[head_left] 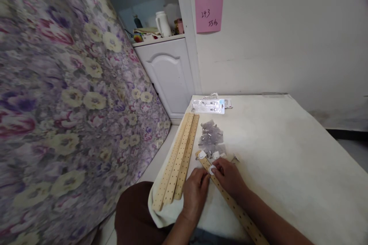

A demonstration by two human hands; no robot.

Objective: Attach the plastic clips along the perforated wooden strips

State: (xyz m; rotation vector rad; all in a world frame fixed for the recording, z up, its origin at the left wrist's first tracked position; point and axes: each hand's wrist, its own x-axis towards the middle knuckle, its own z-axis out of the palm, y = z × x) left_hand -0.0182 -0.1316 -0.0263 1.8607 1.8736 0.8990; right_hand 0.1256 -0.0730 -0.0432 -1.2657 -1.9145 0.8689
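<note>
A long wooden strip with rows of holes (pixel 238 211) lies slanted across the table, running toward me under my right forearm. Thumb and fingers of my right hand (pixel 229 175) pinch a small white round piece (pixel 212 170) against the strip's upper face. My left hand (pixel 196 188) is curled at the strip's left edge, its fingertips close to that piece; what they hold is hidden. Another white piece (pixel 202 155) sits at the strip's far end. Beyond my hands lies a heap of small clear packets (pixel 212 137) with metal bits inside.
Several more perforated wooden strips (pixel 178 160) lie side by side along the table's left edge. Clear blister packs (pixel 208 106) rest at the far edge of the table (pixel 276 141). A small loose piece (pixel 235 158) lies right of the heap. A floral curtain (pixel 71 103) hangs at left.
</note>
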